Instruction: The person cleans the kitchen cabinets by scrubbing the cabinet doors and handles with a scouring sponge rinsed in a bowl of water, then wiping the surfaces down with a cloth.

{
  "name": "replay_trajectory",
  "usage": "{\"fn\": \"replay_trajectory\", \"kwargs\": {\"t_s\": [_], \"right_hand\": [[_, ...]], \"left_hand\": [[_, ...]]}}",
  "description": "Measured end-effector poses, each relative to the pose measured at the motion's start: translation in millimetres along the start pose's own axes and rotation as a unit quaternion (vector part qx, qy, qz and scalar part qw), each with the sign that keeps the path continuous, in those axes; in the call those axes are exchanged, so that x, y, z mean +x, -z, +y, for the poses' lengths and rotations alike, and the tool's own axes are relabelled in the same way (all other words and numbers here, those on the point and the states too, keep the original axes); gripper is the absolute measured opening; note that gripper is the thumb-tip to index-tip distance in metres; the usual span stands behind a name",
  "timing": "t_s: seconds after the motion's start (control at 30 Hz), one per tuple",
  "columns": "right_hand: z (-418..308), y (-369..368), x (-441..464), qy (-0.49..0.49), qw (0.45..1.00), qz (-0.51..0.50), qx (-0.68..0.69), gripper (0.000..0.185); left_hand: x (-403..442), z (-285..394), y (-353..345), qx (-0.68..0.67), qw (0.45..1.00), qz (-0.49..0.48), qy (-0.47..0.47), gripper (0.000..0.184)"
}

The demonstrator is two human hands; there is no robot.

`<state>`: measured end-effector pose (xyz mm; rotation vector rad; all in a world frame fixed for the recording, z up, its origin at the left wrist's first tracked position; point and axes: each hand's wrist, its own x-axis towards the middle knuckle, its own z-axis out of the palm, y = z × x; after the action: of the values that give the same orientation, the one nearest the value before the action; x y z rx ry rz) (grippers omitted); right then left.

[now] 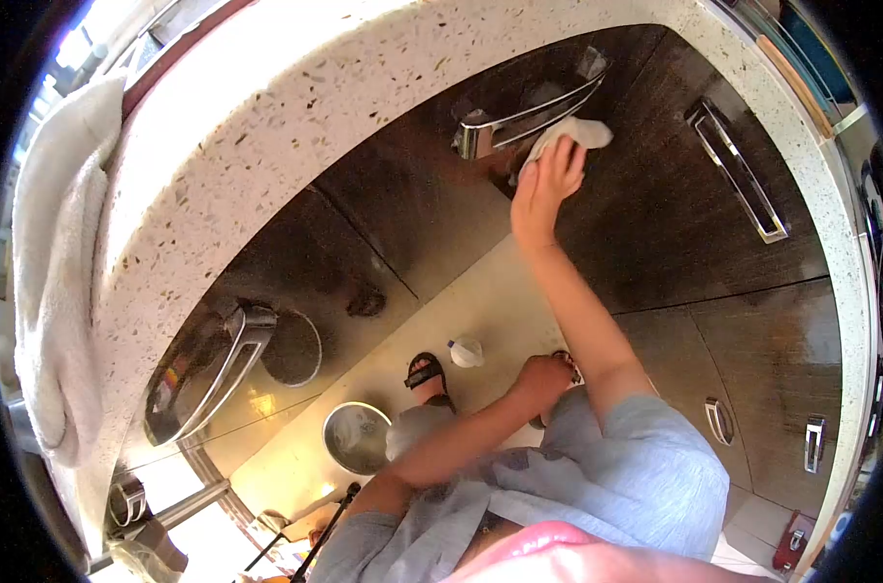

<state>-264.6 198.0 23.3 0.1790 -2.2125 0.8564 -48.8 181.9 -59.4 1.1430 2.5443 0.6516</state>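
Note:
In the head view, my right hand presses a white cloth against the dark cabinet front, just below a chrome handle. The cloth lies under and beyond my fingers. Low down, near my knee, my left hand looks closed, with its fingers curled; whatever it may hold is hidden. A small white bottle is on the floor, to the left of my left hand. A round metal basin stands on the floor further left.
A speckled white countertop curves above the cabinets. A white towel hangs over its left end. More chrome handles stick out from the doors at right and left. My sandalled foot is on the floor.

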Motion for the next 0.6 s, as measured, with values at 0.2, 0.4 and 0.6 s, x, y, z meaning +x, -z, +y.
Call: {"fn": "replay_trajectory", "kwargs": {"t_s": [0.2, 0.4, 0.6], "right_hand": [[-14, -5, 49, 0.001, 0.979, 0.113, 0.172, 0.054], [-79, -20, -69, 0.261, 0.945, -0.116, 0.156, 0.051], [-112, -17, -33, 0.308, 0.939, -0.040, 0.147, 0.029]], "left_hand": [[-7, 4, 4, -0.016, 0.999, -0.034, 0.012, 0.021], [-2, 4, -30, -0.083, 0.974, 0.209, 0.012, 0.020], [-3, 1, -38, -0.073, 0.990, 0.116, 0.047, 0.019]]}}
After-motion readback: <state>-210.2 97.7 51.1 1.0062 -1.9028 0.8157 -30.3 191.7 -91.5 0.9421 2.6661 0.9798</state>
